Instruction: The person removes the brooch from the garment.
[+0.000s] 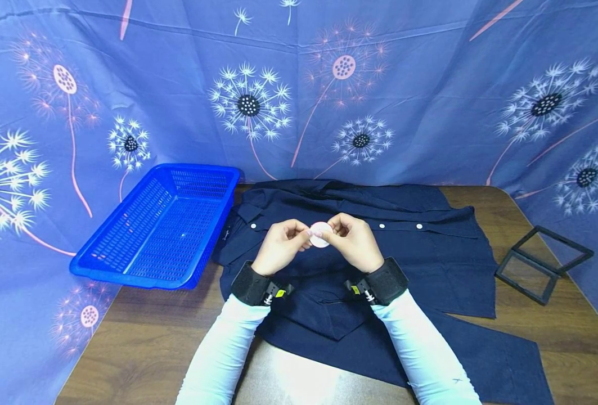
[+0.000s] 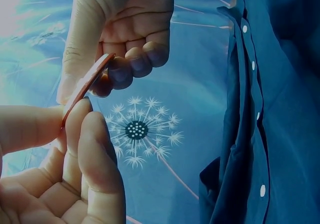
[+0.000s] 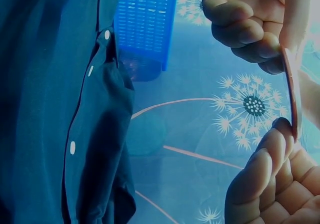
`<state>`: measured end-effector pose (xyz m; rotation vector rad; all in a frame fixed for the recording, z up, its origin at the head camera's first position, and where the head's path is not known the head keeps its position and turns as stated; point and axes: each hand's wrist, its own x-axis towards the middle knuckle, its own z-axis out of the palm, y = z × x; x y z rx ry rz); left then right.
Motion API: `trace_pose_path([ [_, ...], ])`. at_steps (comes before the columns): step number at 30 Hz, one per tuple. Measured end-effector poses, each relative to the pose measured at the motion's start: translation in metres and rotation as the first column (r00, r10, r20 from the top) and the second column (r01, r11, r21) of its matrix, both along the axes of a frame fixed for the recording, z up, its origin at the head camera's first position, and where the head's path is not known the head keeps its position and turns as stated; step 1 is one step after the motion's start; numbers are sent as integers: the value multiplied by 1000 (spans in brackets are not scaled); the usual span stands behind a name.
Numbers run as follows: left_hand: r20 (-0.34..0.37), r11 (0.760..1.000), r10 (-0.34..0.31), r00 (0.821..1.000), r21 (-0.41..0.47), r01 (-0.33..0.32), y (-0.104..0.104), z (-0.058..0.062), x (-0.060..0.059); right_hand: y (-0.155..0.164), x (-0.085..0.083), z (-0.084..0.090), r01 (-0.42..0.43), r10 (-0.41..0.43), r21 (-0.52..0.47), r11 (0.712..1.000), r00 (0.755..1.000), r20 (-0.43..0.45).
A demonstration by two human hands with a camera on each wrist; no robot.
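Matt cloth shirt (image 1: pixel 430 253); perforated plastic basket (image 1: pixel 162 225); seemingly wood-grain table (image 1: pixel 142 337).

A blue curtain (image 1: pixel 430 112) printed with white and pink dandelion heads fills the upper frame and both sides, hanging behind a dark wood-grain surface (image 1: pixel 142 337) that catches glare at bottom centre.

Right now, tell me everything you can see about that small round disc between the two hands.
The disc is small, flat, thin and round, white in the head view and pinkish edge-on in the wrist views. What it is made of I cannot tell. It is held in the air above the dark blue shirt, pinched at its rim by the fingers of the left hand and the right hand. Nothing else touches it.
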<state>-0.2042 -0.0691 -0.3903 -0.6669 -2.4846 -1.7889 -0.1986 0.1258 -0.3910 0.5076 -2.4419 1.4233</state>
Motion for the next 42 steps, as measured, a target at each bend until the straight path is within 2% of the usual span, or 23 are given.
trace_pose_path([
  [28, 14, 998, -3, 1000, 62, 2, 0, -1, -1, -3, -1, 1, 30, -29, 43, 999, 999, -18],
  [38, 44, 998, 7, 999, 61, -9, 1, 2, 2, -1, 0, 5, -14, 15, 39, 999, 999, -33],
  [42, 55, 998, 6, 998, 65, -9, 0, 2, 2, 2, 1, 6, -9, 12, 45, 999, 997, -71],
])
